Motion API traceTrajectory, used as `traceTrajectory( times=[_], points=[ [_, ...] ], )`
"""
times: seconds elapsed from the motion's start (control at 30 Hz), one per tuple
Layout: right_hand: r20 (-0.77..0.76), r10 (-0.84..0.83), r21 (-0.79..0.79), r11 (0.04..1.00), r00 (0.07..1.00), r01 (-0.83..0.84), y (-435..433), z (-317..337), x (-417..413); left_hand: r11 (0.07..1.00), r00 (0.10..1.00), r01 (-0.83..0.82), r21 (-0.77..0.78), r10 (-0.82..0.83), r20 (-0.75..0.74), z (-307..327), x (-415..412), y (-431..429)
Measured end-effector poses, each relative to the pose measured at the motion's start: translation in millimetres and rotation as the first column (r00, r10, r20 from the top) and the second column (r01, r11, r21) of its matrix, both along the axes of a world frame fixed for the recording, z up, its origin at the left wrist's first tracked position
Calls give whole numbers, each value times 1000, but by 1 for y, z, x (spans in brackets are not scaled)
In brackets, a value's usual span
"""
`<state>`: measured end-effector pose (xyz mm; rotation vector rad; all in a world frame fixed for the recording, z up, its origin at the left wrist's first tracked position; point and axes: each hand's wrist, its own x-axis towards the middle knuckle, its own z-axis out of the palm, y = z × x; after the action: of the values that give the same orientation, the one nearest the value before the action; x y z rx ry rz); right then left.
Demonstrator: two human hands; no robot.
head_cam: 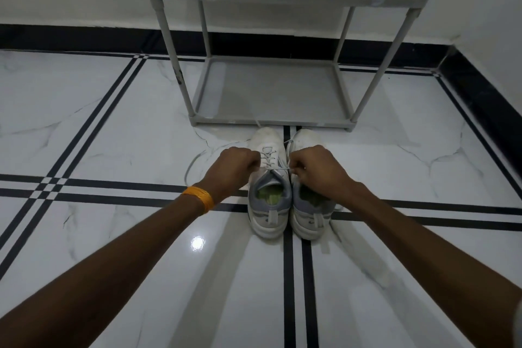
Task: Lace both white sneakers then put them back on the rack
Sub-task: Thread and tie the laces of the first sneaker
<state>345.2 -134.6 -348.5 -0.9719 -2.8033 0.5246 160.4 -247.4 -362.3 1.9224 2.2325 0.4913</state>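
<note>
On the white marble-look tiled floor (113, 127) I see two white-and-grey fabric sneakers (269, 183) side by side before the grey plastic rack (271, 93). My left hand (237, 164) and right hand (313, 164) each pinch the left sneaker's thin white lace (278, 169), fingers closed on it

Floor left of shoes: open tile (99, 127) is lying bare, apart from a loose lace end (189, 167) trailing there.
Floor right of shoes: bare tile is stretching toward the black skirting.
Ahead: the rack (271, 93) is standing just beyond the sneakers (286, 186), its posts flanking the open front.
Bottom shelf: seemingly lying empty.
Between sneakers: nothing is fitting; they are touching.
</note>
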Motion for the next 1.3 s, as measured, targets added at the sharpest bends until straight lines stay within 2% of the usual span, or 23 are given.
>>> traceTrajectory(
  times=[0.1,0.37,0.43,0.5,0.6,0.7,0.77,0.8,0.83,0.9,0.97,1.03,1.1,1.17,1.3],
  points=[
    [85,-17,45,999,996,14,-4,-2,5,999,995,37,20,-35,-96,-8,-2,-11],
    [190,29,55,998,981,-41,-7,1,5,999,999,18,33,-17,-45,-12,2,-16],
    [178,27,-30,999,984,-22,-5,4,3,1000,999,15,16,-14,-44,-14,3,-15],
    [170,37,-198,980,985,-2,1,12,2,1000,999,1,6,-1,-43,-14,3,-16],
    [52,18,-558,830,998,14,4,24,6,998,998,-62,1,62,6,-12,-3,-17],
    [-158,-223,-803,596,962,6,-4,18,4,993,990,-114,-20,115,82,-1,-5,-16],
    [-206,-358,-914,402,911,-49,-12,9,-2,992,978,-73,-101,91,190,11,-3,-14],
    [-216,-403,-946,312,889,-88,-16,6,-4,987,939,-67,-144,111,325,17,-1,-13],
    [-222,-450,-963,238,865,-123,-18,4,-6,982,852,-79,-172,156,500,22,-1,-14],
    [-224,-553,-974,156,803,-164,-20,1,-8,975,593,-147,-165,220,775,23,0,-14],
    [-222,-625,-975,127,749,-184,-19,-3,-12,973,386,-185,-139,202,900,18,6,-15],
    [-226,-667,-974,142,710,-176,-22,-8,-16,972,244,-216,-92,145,959,10,15,-15],
    [-237,-703,-971,175,670,-161,-24,-11,-22,960,197,-274,-49,106,975,2,22,-15],
    [-252,-723,-967,206,644,-147,-25,-12,-26,937,242,-350,-11,102,965,-6,25,-14],
    [-271,-710,-960,250,650,-127,-25,-14,-30,909,317,-416,40,104,943,-15,28,-11]
  ],
)
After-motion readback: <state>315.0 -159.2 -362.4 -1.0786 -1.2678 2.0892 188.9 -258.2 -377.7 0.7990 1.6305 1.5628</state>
